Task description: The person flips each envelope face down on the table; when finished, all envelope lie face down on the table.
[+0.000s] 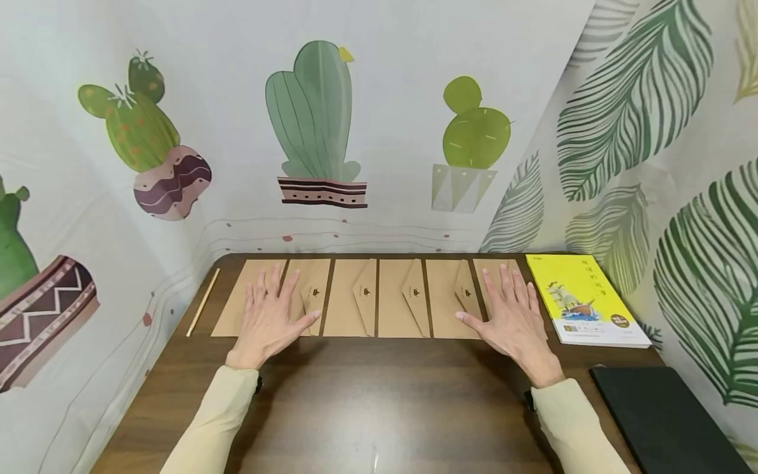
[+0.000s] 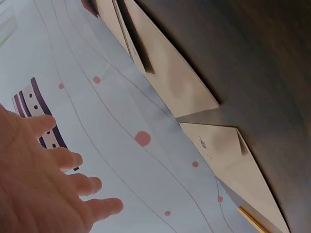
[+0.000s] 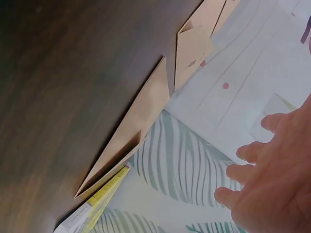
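Several brown paper envelopes point(image 1: 349, 296) lie side by side in a row along the far part of the table. Each flap that shows is on the right side and has a small dark crown-like print. My left hand point(image 1: 269, 326) is spread over the two leftmost envelopes, partly hiding them. Over the right end of the row my right hand point(image 1: 515, 322) is spread too, its fingers pointing away from me. Both hands hold nothing. The left wrist view has the straight fingers point(image 2: 68, 158) raised above the envelopes, and the right wrist view shows the same of the right hand point(image 3: 277, 165).
A thin yellow stick point(image 1: 203, 301) lies left of the row. To its right is a yellow book point(image 1: 580, 296) with a ship on the cover. Nearer me on the right lies a flat black pad point(image 1: 669, 415). Printed cloth point(image 1: 391, 131) hangs behind the brown wooden table point(image 1: 379, 401).
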`<state>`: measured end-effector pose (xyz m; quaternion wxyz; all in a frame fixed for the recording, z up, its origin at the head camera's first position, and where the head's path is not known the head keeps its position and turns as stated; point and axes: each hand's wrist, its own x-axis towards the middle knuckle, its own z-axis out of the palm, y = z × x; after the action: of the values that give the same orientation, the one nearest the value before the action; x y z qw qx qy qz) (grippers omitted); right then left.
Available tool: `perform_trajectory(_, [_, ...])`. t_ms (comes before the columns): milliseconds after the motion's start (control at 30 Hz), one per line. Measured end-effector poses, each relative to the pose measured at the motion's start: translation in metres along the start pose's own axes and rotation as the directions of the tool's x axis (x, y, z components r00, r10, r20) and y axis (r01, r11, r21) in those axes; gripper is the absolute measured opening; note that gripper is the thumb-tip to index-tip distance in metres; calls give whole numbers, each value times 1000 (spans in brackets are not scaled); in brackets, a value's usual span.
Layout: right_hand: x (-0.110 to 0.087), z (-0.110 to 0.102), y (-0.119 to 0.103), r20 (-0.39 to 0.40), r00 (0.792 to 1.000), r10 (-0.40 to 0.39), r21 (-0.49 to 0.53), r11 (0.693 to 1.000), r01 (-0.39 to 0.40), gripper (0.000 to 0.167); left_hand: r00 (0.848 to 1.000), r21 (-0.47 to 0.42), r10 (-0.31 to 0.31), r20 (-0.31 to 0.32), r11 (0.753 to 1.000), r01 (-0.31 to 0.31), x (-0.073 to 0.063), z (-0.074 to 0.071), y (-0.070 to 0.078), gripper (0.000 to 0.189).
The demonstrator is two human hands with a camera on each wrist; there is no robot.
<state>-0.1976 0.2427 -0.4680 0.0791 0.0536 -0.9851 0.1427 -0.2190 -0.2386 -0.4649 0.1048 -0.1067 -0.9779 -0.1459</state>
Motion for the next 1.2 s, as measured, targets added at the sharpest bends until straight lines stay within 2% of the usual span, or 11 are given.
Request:
perform_trajectory(167, [0,-5,-1,10,1000,24,42,999,-25,108,999,-85,-14,35,996,17,3,1,11,100])
perform_trajectory(300, [0,-16,-2,7,997,72,126,989,-72,103,1000,-193,-15,25,981,19,5,0,30,96])
perform_trajectory(467, [-1,-29,7,-51,990,132,209,971,-119,98,999,-300,37,-12,953,-39,10,4,69,92])
perform_trajectory(667, [-6,-31,24,-52,977,204,283,942,-182,80,998,-423,58,-8,905,-56,12,12,123,84])
perform_trajectory(867, [-11,-24,47,-53,979,195,202,963,-181,59,998,-548,68,9,835,-53,19,19,167,73])
perform_trajectory(1000, [-10,-23,62,-17,983,181,144,974,-176,49,994,-607,93,58,793,-39,25,30,193,69])
perform_trajectory(1100, [-8,-22,71,18,981,193,117,974,-194,40,988,-633,125,90,773,-41,29,39,213,66])
perform_trajectory(1200, [-5,-20,76,69,970,235,105,965,-241,30,981,-638,162,105,768,-58,31,49,232,62])
